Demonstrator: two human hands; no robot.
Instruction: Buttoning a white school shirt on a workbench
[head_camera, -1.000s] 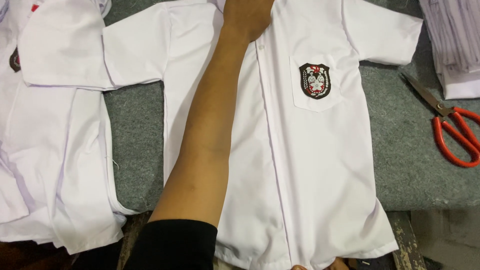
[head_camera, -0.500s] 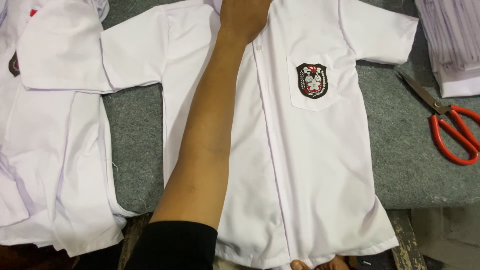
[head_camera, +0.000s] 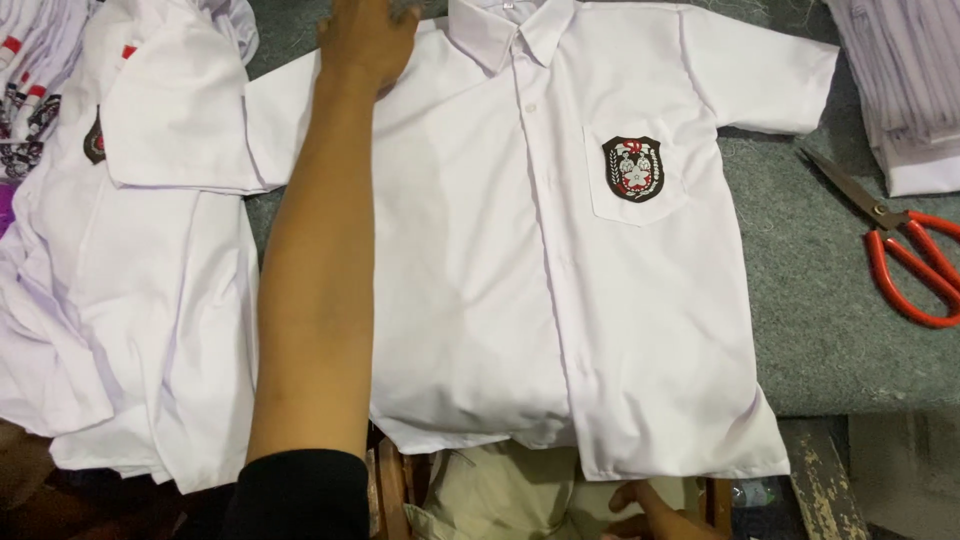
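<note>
A white short-sleeved shirt (head_camera: 640, 330) with a dark badge (head_camera: 632, 168) on its chest pocket lies buttoned and flat on the grey felt table (head_camera: 840, 320). My left hand (head_camera: 365, 40) rests palm down on the shirt's shoulder near the collar (head_camera: 510, 25), and my forearm lies along the shirt's side. Only some fingers of my right hand (head_camera: 650, 508) show, just below the shirt's hem at the bottom edge. Whether they grip the hem is hidden.
More white shirts (head_camera: 130, 300) are piled at the left, overlapping the spread shirt's sleeve. Red-handled scissors (head_camera: 905, 250) lie on the felt at the right. A stack of folded pale cloth (head_camera: 905, 80) sits at the top right. The table's front edge runs along the bottom right.
My left hand has slid left from the collar and button line to the shoulder. The view has shifted so the collar now shows.
</note>
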